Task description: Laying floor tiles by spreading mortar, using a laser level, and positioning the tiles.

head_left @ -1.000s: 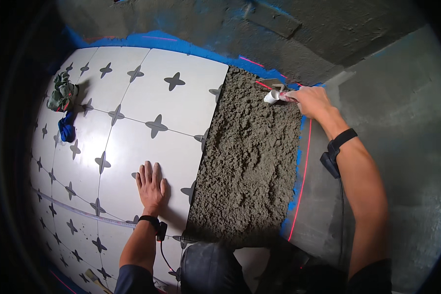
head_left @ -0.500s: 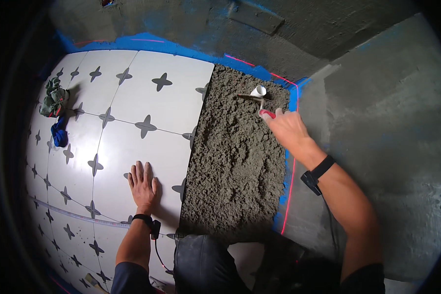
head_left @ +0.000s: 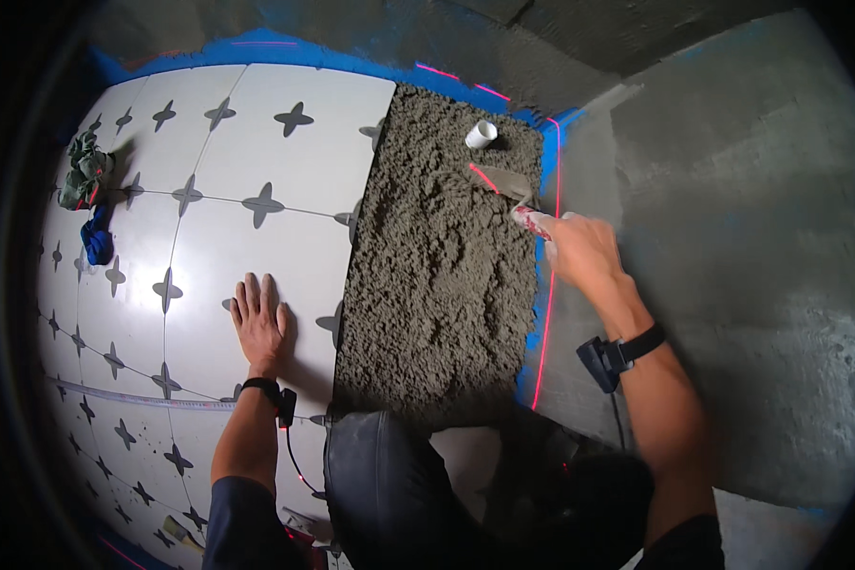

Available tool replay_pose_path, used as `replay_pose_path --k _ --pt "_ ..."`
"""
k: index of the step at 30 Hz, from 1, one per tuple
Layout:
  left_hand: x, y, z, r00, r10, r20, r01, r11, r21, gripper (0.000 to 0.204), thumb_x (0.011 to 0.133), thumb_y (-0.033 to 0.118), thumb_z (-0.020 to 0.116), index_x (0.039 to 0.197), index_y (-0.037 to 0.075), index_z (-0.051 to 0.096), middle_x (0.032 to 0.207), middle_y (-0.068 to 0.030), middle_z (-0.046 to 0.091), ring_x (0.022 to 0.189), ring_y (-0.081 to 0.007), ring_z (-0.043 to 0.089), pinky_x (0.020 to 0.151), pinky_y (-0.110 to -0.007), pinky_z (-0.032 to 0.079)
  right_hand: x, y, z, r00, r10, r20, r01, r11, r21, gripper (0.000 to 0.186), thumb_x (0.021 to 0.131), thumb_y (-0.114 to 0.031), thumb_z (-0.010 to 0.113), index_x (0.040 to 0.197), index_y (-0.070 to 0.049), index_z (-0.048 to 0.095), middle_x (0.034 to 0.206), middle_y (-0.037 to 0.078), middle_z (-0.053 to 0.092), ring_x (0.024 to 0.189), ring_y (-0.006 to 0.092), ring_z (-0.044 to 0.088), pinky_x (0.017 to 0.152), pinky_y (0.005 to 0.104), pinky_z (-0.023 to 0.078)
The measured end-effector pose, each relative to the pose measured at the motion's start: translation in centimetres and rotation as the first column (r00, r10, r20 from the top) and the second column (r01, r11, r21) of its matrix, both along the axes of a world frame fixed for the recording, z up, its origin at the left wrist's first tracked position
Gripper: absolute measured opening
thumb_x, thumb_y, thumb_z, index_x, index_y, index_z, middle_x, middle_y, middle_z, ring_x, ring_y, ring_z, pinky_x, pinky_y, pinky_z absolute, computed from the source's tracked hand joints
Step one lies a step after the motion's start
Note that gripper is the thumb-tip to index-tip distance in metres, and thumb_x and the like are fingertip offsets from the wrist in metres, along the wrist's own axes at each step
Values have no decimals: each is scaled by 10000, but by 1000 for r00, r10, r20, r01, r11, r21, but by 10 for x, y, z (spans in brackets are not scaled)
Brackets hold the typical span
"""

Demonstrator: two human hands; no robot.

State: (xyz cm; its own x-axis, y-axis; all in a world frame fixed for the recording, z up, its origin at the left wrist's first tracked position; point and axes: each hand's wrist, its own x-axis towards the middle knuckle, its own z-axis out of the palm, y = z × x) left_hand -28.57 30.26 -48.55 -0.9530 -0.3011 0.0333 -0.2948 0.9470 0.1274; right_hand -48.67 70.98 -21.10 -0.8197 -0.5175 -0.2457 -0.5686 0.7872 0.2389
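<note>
My right hand [head_left: 579, 245] is closed round the red-and-white handle of a trowel [head_left: 508, 181]. Its blade lies on the grey, crumbly mortar bed [head_left: 437, 256], just in front of a short white pipe [head_left: 482, 134] that sticks up near the far right corner. A red laser line crosses the blade. My left hand [head_left: 259, 321] rests flat, fingers stretched out, on the white floor tiles [head_left: 228, 285] with dark grey star shapes. It holds nothing and lies left of the tile edge that borders the mortar.
Greenish cloth [head_left: 87, 173] and a blue cloth [head_left: 96, 237] lie on the tiles at the left. A measuring tape [head_left: 142, 398] stretches across them, and a brush [head_left: 182, 534] sits at the lower left. Grey walls [head_left: 731, 228] with a blue lower band stand behind and at right.
The trowel has come away from the pipe, toward me and slightly right, and its blade has turned. My left hand stays flat on the tile. The whole view has shifted a little.
</note>
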Motion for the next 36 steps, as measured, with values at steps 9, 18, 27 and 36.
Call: replay_pose_path --k 9,18,27,36 --pt "1 1 -4 1000 7 2 -7 998 -62 592 977 366 437 1539 226 313 1605 -96 263 1474 -312 233 1202 -477 170 149 27 17 913 -402 75 405 913 -43 488 826 -124 621 1308 -182 571 852 185 681 797 405 673 716 498 535" --pt "2 1 0 1000 10 16 -9 1000 -24 582 979 341 449 1532 208 323 1603 -106 259 1479 -321 212 1207 -472 137 224 39 -1 753 -550 360 656 660 -364 517 896 -195 586 1374 -33 470 1020 274 664 937 473 632 834 539 493" --pt "3 1 -7 999 -4 -48 1 998 -60 577 971 355 466 1518 217 344 1590 -104 280 1465 -321 240 1196 -490 172 232 31 30 -40 -219 975 996 -83 22 236 928 -218 612 1105 -89 526 701 2 532 573 95 558 463 239 418" --pt "4 1 -6 998 19 -55 -19 1000 0 587 958 370 471 1509 203 355 1586 -111 283 1465 -326 236 1203 -486 156 203 -9 -23 779 3 628 9 1000 -16 317 938 -320 589 1079 -52 492 823 205 661 711 419 651 617 535 499"
